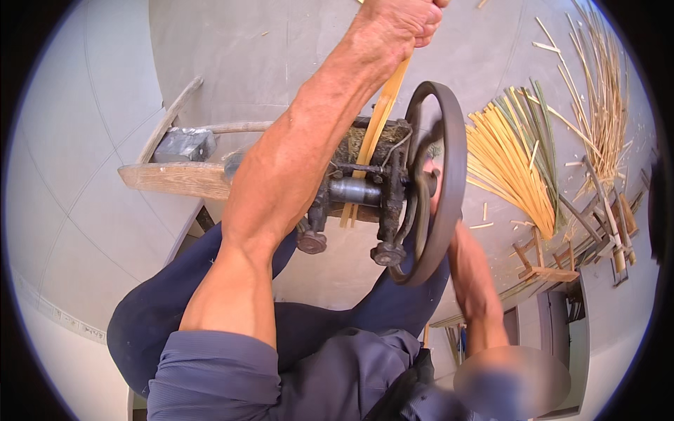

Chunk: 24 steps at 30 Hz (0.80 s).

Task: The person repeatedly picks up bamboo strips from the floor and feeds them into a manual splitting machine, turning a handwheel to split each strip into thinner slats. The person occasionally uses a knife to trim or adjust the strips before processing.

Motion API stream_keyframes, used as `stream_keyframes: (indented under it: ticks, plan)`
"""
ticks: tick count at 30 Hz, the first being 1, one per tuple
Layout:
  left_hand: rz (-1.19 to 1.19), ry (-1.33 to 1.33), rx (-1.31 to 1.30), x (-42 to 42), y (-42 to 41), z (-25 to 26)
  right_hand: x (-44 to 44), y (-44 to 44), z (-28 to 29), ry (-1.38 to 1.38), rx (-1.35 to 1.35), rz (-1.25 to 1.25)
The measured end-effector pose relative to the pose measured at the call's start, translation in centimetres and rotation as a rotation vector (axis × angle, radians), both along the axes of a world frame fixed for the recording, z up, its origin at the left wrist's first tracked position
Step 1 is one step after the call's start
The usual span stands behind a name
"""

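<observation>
At the top, my left hand (408, 23) is closed around yellow bamboo strips (383, 118). From there the strips slope down into a hand-cranked roller machine (392, 200) with dark, greasy metal parts. They pass over its shiny steel roller (355, 190), and their short ends (348, 216) show on the near side. On the machine's right stands a large iron flywheel (457, 152), partly blurred. My right forearm (474, 273) reaches up behind the wheel's rim. Most of my right hand (436, 189) is hidden there, with only blurred skin showing between the spokes near the hub.
A wooden bench frame (174, 176) carries the machine and a metal block (184, 144). On the floor at right lie a fan of yellow strips (508, 163), green strips (542, 126) and a pile of thin splints (605, 116). Small wooden stools (547, 272) stand nearby.
</observation>
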<state>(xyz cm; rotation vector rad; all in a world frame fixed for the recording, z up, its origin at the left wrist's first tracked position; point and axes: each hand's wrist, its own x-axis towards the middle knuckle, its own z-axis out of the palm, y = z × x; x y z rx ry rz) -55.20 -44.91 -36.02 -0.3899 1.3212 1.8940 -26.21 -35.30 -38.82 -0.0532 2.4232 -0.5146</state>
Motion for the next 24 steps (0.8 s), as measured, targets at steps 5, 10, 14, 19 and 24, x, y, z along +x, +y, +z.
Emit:
stream_keyframes:
  ticks: [5, 10, 14, 19, 24]
  plan:
    - [0.095, -0.053, 0.032, 0.0, -2.6, 1.1, -1.5, 1.0, 16.6, -0.091, -0.049, 0.092]
    - [0.176, 0.04, 0.176, -1.8, -6.6, 2.4, -12.4, 4.6, 2.2, 0.116, -0.505, -0.367]
    - [-0.041, 0.08, 0.145, -0.2, 0.6, 0.9, 6.2, -0.1, 0.7, -0.175, -0.026, 0.012]
    - [0.024, 0.063, -0.034, 0.2, -0.7, -1.8, -4.5, 1.3, 16.4, 0.044, 0.042, 0.078]
    - [0.0, 0.512, -0.092, -2.0, -7.4, 3.0, -12.9, 2.0, 10.1, 0.156, 0.12, 0.021]
